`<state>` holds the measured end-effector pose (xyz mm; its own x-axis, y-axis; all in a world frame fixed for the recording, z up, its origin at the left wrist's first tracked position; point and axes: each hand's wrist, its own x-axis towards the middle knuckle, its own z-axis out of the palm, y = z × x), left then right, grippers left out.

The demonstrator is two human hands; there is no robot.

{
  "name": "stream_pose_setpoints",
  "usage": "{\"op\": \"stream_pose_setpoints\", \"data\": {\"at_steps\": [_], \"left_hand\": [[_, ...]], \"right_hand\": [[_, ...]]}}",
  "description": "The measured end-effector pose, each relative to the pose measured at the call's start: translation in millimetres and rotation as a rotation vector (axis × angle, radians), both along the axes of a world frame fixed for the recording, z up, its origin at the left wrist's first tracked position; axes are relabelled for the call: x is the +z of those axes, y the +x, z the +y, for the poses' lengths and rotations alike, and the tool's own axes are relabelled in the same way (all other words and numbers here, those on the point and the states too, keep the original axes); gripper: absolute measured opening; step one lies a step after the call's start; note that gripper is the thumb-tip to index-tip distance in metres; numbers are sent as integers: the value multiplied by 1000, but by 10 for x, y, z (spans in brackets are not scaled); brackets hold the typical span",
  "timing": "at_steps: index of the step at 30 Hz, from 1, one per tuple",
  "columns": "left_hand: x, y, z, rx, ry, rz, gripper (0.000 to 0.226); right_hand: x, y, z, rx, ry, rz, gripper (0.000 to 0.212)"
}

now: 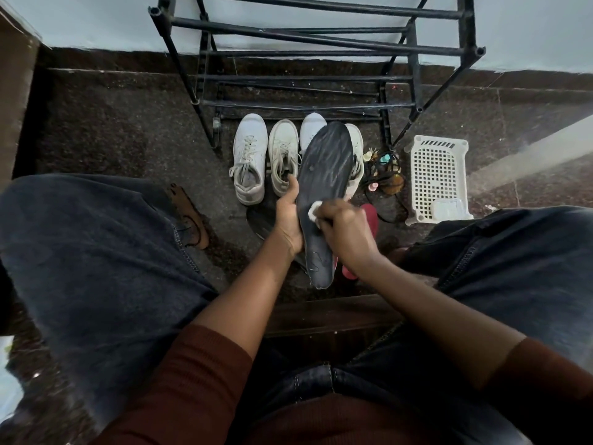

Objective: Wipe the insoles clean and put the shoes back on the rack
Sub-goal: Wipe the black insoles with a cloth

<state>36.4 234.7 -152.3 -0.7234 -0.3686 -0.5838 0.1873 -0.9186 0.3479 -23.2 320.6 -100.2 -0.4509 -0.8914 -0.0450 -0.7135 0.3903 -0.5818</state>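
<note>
My left hand [288, 220] grips a long dark insole [324, 175] by its left edge and holds it tilted up over the floor. Wet streaks show on its upper half. My right hand [346, 239] presses a small white wipe [313, 212] against the insole's middle. Several white sneakers [250, 162] stand in a row on the floor in front of the black metal shoe rack [308, 46]; the insole hides part of the right-hand ones. Another dark insole [261, 221] lies on the floor under my left hand. A red insole [369, 220] lies behind my right hand.
A white plastic basket [438, 178] lies on the floor at the right, with small bottles and dark cords [385, 171] beside it. My knees in dark jeans fill both sides. A bare foot in a brown sandal [189, 216] rests left. A wooden stool edge [330, 313] is below.
</note>
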Motion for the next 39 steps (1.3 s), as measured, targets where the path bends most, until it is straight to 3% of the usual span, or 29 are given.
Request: {"op": "stream_pose_setpoints", "data": {"at_steps": [5,11,15,24,28,34,39], "left_hand": [[53,-19,-17,-36,39,28,87],[81,7,26,0,19,41,71],[103,24,65,-25,3,78,74],[11,-16,-34,-5,-13,-10,76],[37,-13,-47,-1,-24,-10,77],[67,-2,61,13,70,107,76],[56,30,0,60,-6,-8,77]], "right_hand": [[24,57,109,92,-18,20,12],[-22,-201,-258,-35,-43,90,12],[-20,-256,-325,-149,-42,55,16],[31,148,98,110,-33,-9,13],[61,-20,-84,87,-71,20,12],[31,-272,-408,-123,-43,49,18],[72,21,-185,27,-75,20,15]]}}
